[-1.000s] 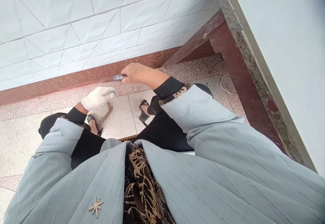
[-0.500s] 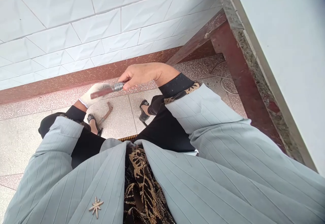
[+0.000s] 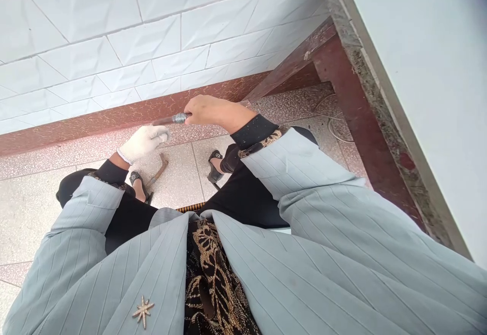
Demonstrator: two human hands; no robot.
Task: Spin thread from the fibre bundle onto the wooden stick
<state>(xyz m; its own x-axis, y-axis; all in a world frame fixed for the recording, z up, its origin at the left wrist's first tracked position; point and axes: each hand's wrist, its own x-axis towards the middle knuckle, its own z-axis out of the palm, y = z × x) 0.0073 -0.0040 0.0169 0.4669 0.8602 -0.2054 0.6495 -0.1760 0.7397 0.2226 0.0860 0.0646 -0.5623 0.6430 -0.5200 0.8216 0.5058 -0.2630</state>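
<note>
Two hands are in view, one gloved and one bare: the left hand (image 3: pixel 142 142) wears a white knitted glove, and the right hand (image 3: pixel 203 110) has a grip on one wire-wound tool (image 3: pixel 169 120). The right fingers are closed around the tool's near end, partly hidden by the back of the hand. The left fingers are curled in together, with the thumb side facing right; whether they pinch anything I cannot tell. Two black shoes, a left one (image 3: pixel 137 179) and a right one (image 3: pixel 215 173), stand apart on the floor, and one brown bent piece (image 3: pixel 160 171) lies beside the left one. One star-shaped brooch (image 3: pixel 143 312) is pinned to the pale grey pinstriped jacket (image 3: pixel 323 244). The floor (image 3: pixel 38 213) is laid with pale speckled tiles, and a pinkish speckled strip (image 3: pixel 83 150) runs along the foot of the wall. Above that come a red-brown skirting (image 3: pixel 95 123) with light veining and a wall (image 3: pixel 79 13) of white relief tiles with grey joints. On the right stands a red-brown frame (image 3: pixel 353 91) with a rough grey edge, beneath a smooth white panel (image 3: pixel 426 71); a thin pale cable (image 3: pixel 329 129) loops on the floor near it. The tool is held above the speckled strip, pointing left, its free end just beyond the glove; whether they touch is unclear. It looks slim and brownish, with a band of silvery wire wound next to the right fingers.
</note>
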